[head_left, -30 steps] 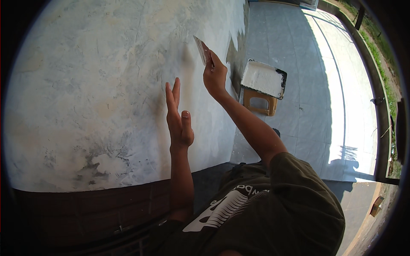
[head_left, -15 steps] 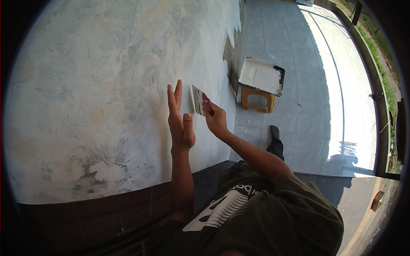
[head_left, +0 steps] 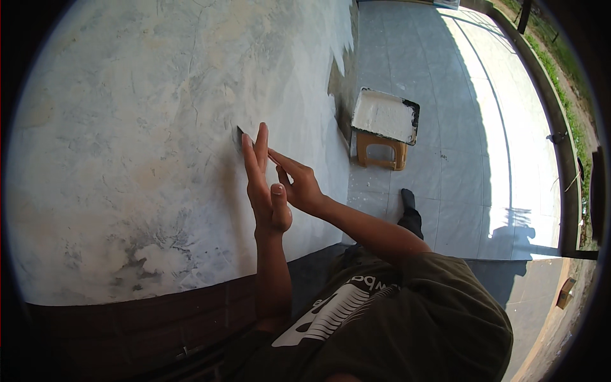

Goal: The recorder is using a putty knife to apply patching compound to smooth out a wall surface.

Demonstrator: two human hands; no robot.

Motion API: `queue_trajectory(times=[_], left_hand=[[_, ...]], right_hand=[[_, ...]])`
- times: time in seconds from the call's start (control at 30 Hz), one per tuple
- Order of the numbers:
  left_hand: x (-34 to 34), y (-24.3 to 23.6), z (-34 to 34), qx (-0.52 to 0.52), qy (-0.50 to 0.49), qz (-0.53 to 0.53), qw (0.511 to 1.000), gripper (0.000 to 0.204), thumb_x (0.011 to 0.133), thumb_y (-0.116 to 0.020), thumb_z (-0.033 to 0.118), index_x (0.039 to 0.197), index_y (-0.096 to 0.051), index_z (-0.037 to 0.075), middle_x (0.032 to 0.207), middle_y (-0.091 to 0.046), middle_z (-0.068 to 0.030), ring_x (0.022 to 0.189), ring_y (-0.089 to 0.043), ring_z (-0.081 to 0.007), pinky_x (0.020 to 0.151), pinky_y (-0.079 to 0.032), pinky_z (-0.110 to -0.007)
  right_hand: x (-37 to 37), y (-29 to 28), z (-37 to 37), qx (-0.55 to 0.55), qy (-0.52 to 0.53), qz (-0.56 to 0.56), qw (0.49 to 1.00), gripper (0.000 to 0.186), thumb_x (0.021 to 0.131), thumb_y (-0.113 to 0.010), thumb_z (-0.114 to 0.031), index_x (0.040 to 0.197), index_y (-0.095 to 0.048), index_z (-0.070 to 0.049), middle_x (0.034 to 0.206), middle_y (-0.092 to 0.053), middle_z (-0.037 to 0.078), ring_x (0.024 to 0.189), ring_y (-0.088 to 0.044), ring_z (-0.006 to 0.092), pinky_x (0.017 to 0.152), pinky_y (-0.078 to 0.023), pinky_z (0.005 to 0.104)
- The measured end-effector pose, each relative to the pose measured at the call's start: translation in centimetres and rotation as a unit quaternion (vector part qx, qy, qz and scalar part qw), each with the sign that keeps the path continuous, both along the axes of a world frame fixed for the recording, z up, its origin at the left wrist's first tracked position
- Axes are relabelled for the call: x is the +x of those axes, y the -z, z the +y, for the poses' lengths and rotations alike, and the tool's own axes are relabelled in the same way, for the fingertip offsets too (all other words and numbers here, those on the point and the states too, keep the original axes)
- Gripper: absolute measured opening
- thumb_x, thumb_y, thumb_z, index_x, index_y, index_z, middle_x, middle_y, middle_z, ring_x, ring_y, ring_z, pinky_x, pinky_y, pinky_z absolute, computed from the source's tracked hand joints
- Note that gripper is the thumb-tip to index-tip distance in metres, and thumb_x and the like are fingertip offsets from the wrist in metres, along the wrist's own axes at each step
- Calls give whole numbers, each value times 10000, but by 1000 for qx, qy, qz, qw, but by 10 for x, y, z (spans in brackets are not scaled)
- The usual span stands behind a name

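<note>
My left hand [head_left: 262, 188] is raised before the plastered wall [head_left: 146, 146], fingers stretched out and thumb apart. Whether it touches the wall I cannot tell. A whitish smear marks the thumb. Closed around the handle of a putty knife [head_left: 240, 135], my right hand [head_left: 300, 188] is just right of the left one. Much of the blade is hidden behind my left fingers; only a dark corner pokes out past them, close to the wall. White and grey patches with fine cracks cover the wall surface.
A black-rimmed tray [head_left: 385, 114] of white paste rests on a yellow-brown plastic stool [head_left: 380, 153]. White specks dot the tiled floor [head_left: 445, 184] near the wall. My foot [head_left: 408, 198] is below the stool. A low ledge [head_left: 563, 146] borders the sunlit floor at right.
My right hand has moved left and turned the putty knife, so its blade now passes behind my left fingers. The left hand has stayed nearly in place.
</note>
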State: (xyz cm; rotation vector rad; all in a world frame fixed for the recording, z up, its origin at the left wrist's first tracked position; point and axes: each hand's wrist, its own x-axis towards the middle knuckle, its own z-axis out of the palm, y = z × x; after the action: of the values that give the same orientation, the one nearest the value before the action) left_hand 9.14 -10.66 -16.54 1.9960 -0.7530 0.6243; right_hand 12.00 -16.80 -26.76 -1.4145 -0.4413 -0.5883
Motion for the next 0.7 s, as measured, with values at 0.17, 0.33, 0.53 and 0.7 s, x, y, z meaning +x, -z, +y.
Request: queue_trajectory(times=[0.17, 0.33, 0.53, 0.7], left_hand=[[0, 3, 2, 5, -4, 15, 1000, 907, 974, -268, 649, 1554, -26, -6, 1524, -326, -312, 1421, -327, -456, 1172, -224, -519], [-1, 3, 0, 4, -11, 20, 1000, 877, 983, -265, 622, 1555, -33, 0, 1521, -333, -309, 1421, -331, -450, 1173, -231, -508], [-9, 1, 6, 16, -37, 23, 999, 853, 990, -245, 612, 1558, -33, 12, 1519, -345, -302, 1419, -334, -452, 1173, -233, -505], [-8, 4, -2, 17, -35, 28, 999, 852, 990, -240, 614, 1559, -32, 15, 1517, -347, -304, 1419, -335, -451, 1172, -234, -505]], right_hand=[[10, 34, -34, 334, -71, 254, 905, 313, 944, -538, 41, 1254, -579, 55, 1099, -672, 93, 1002, -638, 158, 927, -533, 334], [74, 2, -56, 433, -113, 307, 840, 296, 940, -559, 7, 1233, -576, 38, 1084, -675, 106, 961, -667, 207, 891, -562, 351], [122, -46, -51, 115, 145, 153, 971, 301, 934, -524, 13, 1226, -592, 36, 1045, -685, 170, 960, -685, 249, 809, -554, 361], [165, -59, -38, -23, 199, -60, 978, 366, 899, -480, 71, 1250, -577, 41, 1239, -613, 254, 1121, -614, 388, 932, -503, 387]])
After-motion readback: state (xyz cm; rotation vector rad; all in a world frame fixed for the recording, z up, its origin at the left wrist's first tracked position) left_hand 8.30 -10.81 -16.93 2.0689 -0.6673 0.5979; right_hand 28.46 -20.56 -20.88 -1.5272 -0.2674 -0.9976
